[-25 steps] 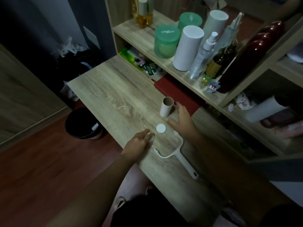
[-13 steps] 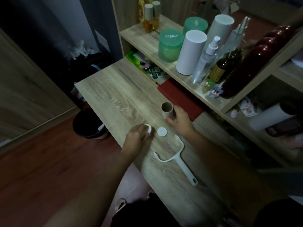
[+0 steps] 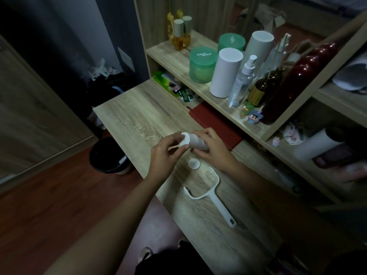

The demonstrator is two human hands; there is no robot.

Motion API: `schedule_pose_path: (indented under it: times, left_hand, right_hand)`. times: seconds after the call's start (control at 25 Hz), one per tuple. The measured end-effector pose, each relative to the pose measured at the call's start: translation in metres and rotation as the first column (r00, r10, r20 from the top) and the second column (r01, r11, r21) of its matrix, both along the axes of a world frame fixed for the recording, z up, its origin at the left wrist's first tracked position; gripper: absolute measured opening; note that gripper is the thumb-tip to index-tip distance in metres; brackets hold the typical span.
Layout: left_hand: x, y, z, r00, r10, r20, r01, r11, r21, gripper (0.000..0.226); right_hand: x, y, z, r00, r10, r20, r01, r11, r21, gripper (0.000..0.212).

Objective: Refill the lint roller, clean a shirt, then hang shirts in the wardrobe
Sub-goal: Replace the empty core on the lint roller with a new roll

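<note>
Above the wooden desk (image 3: 139,120), my right hand (image 3: 213,150) grips a bare cardboard tube (image 3: 196,142) held sideways. My left hand (image 3: 164,153) pinches a white round end cap (image 3: 185,139) against the tube's left end. A second white end cap (image 3: 194,163) lies flat on the desk just below the hands. The white lint roller handle (image 3: 212,197), with no roll on its frame, lies on the desk nearer to me. Two tall white paper-wrapped rolls (image 3: 225,73) stand on the shelf above the desk.
The shelf (image 3: 178,58) holds green jars (image 3: 201,67), a spray bottle (image 3: 243,80), amber bottles and a dark red bottle. A red notebook (image 3: 216,124) lies under the shelf by my right hand. A black bin (image 3: 108,155) stands on the floor left of the desk.
My right hand took the upright tube off the desk and turned it sideways. My left hand lifted one end cap from the desk and brought it to the tube's end.
</note>
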State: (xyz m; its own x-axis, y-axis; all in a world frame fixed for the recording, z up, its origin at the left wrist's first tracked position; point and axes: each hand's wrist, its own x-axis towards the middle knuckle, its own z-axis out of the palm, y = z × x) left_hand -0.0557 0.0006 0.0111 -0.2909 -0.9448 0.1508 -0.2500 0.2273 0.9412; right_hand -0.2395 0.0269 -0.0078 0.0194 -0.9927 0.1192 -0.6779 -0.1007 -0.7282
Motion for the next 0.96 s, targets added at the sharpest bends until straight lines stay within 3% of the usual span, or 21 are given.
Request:
schedule_pose_path:
  times: [0.44, 0.6, 0.72, 0.84, 0.96]
  left_hand:
    - [0.006, -0.007, 0.006, 0.996, 0.014, 0.086, -0.002, 0.990, -0.141, 0.034]
    - [0.017, -0.009, 0.007, 0.984, 0.072, 0.165, -0.012, 0.940, -0.341, 0.030]
    - [0.029, -0.011, 0.011, 0.979, 0.131, 0.153, -0.061, 0.916, -0.396, 0.025]
    - [0.040, -0.010, 0.019, 0.978, 0.156, 0.142, -0.081, 0.899, -0.430, 0.026]
    - [0.048, -0.009, 0.022, 0.976, 0.172, 0.136, -0.093, 0.887, -0.453, 0.025]
  right_hand:
    - [0.014, -0.008, 0.009, 0.999, -0.009, 0.042, 0.010, 1.000, -0.011, 0.058]
    - [0.022, -0.008, 0.000, 0.999, -0.032, 0.043, 0.027, 0.993, 0.114, 0.084]
    - [0.019, -0.009, -0.030, 0.988, -0.057, -0.141, 0.097, 0.949, 0.299, 0.095]
    - [0.024, -0.007, -0.061, 0.909, 0.128, -0.396, 0.053, 0.908, 0.415, 0.074]
    - [0.028, -0.009, -0.068, 0.906, 0.134, -0.401, 0.043, 0.914, 0.403, 0.053]
